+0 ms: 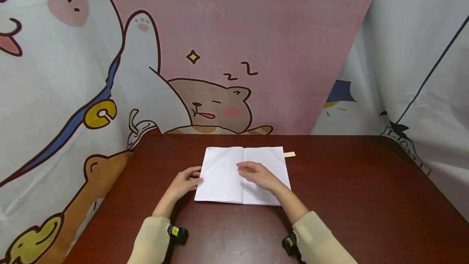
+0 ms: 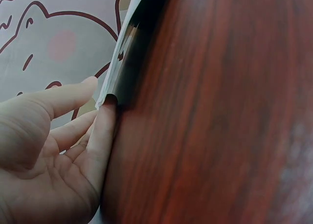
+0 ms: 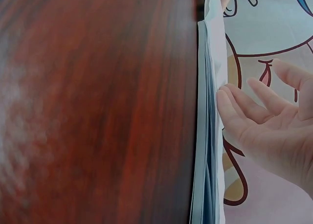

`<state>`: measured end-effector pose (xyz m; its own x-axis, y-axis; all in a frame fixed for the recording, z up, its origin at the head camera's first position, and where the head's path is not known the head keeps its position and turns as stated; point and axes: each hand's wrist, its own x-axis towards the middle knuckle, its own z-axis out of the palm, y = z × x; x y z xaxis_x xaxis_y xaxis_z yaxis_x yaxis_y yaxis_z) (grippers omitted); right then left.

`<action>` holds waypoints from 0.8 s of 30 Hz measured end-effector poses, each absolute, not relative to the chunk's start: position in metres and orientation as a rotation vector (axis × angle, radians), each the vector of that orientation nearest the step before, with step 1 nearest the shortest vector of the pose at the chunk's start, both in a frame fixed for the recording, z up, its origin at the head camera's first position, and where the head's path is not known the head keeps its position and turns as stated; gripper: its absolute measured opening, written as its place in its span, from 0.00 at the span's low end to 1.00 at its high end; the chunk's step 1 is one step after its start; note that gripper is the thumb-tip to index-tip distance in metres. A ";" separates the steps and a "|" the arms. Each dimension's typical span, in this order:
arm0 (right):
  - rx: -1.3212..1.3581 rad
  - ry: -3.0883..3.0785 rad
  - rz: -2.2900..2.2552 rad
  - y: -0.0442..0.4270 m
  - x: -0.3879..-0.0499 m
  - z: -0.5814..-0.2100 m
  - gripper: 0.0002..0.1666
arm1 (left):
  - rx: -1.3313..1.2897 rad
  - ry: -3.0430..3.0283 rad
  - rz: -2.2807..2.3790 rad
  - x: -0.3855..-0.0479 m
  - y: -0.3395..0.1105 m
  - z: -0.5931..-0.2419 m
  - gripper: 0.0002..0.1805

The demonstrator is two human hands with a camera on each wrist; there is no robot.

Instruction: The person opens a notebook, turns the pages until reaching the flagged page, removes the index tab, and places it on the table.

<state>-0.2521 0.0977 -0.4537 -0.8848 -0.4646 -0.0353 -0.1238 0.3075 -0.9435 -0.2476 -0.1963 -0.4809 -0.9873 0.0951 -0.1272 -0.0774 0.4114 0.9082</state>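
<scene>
An open notebook (image 1: pixel 223 174) with white lined pages lies flat on the table. At its left edge is my left hand (image 1: pixel 184 183); in the left wrist view, the fingers (image 2: pixel 105 131) meet the notebook's edge and the thumb stands apart from the page. My right hand (image 1: pixel 259 175) is over the middle of the notebook, near the fold, its fingers loosely bent. From the right wrist side, the little-finger side (image 3: pixel 227 106) touches or nearly touches the page, and nothing is between fingers and thumb. A yellow tab (image 1: pixel 289 154) sticks out past the notebook's upper right edge.
The dark red-brown wooden table (image 1: pixel 351 190) spreads around the notebook on all sides. Behind it hangs a pink and white cartoon cloth (image 1: pixel 293 44), and a white cloth (image 1: pixel 428 72) hangs at the right. A small black wrist camera (image 1: pixel 178 234) sits at the left cuff.
</scene>
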 end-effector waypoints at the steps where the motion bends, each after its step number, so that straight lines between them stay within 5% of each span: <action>1: -0.531 2.284 -1.594 0.098 -0.252 -0.454 0.26 | 0.024 2.498 1.626 -0.247 -0.196 -0.481 0.27; 24: -0.508 2.367 -1.564 0.099 -0.253 -0.451 0.23 | 0.056 2.490 1.610 -0.244 -0.197 -0.477 0.28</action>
